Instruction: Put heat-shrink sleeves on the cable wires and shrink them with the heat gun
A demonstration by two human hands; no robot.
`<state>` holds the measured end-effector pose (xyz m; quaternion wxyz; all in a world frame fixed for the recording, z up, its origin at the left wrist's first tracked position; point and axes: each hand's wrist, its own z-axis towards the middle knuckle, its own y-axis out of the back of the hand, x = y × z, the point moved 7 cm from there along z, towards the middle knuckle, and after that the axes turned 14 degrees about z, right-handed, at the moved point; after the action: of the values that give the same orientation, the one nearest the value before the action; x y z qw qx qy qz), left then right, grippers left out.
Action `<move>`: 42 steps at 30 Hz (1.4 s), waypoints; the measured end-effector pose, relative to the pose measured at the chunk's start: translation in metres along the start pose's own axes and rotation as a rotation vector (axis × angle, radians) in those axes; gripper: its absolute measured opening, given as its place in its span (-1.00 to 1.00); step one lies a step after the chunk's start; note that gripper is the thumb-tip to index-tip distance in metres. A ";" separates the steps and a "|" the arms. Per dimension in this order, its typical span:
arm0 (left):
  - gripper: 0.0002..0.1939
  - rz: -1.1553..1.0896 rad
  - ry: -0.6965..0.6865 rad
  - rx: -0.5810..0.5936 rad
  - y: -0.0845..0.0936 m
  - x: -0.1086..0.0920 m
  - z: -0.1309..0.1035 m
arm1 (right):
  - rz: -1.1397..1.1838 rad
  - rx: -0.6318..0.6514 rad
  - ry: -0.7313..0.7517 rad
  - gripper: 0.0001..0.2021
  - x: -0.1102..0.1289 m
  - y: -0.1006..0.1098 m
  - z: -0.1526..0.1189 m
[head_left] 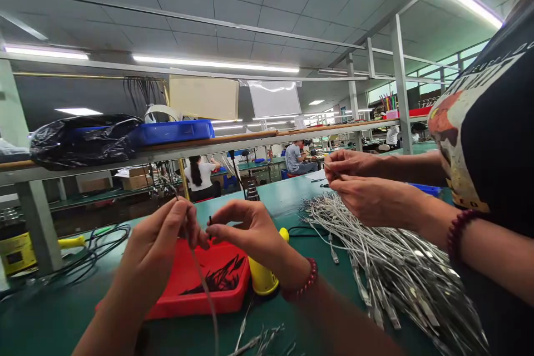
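Note:
Pinched between the fingers of my left hand [162, 239] is a thin pale cable [204, 283], which hangs down toward the bottom edge. My right hand [254, 233], with a dark red bead bracelet at its wrist, holds a small black piece [210, 221] between thumb and index finger, close to the left fingertips. Beneath both hands lies a red tray [196, 306] with thin black pieces [225, 277] in it. Just right of the tray stands a yellow object [263, 278], partly hidden by my right wrist.
At the right, another person's hands [359, 183] work above a large pile of grey USB cables [375, 256]. More cable ends [262, 342] lie at the bottom edge. A shelf [250, 141] with a blue tray [175, 132] crosses ahead. Black cables [100, 250] lie left.

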<state>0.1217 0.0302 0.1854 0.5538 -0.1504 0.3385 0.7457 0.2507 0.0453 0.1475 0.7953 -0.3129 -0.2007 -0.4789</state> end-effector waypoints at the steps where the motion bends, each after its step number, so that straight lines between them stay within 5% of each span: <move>1: -0.65 0.017 -0.014 0.035 -0.002 0.001 0.000 | 0.077 0.003 -0.013 -0.71 0.000 -0.002 0.000; 12: -0.55 0.094 -0.055 0.147 -0.008 0.008 0.000 | 0.250 -0.029 -0.048 -0.71 0.000 -0.003 0.002; 19: -0.54 0.176 -0.109 0.224 -0.002 0.017 0.003 | 0.458 0.021 -0.156 -0.67 -0.015 -0.027 -0.009; 26: -0.57 0.299 -0.185 0.262 0.002 0.013 0.004 | 0.466 0.006 -0.162 -0.65 -0.023 -0.029 -0.012; 42: -0.65 0.245 -0.124 0.376 -0.003 0.010 -0.001 | 0.431 0.019 -0.169 -0.67 -0.027 -0.030 -0.015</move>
<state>0.1206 0.0370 0.1778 0.4970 0.0438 0.4524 0.7392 0.2120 0.0415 0.1292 0.8624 -0.3801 -0.1994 -0.2683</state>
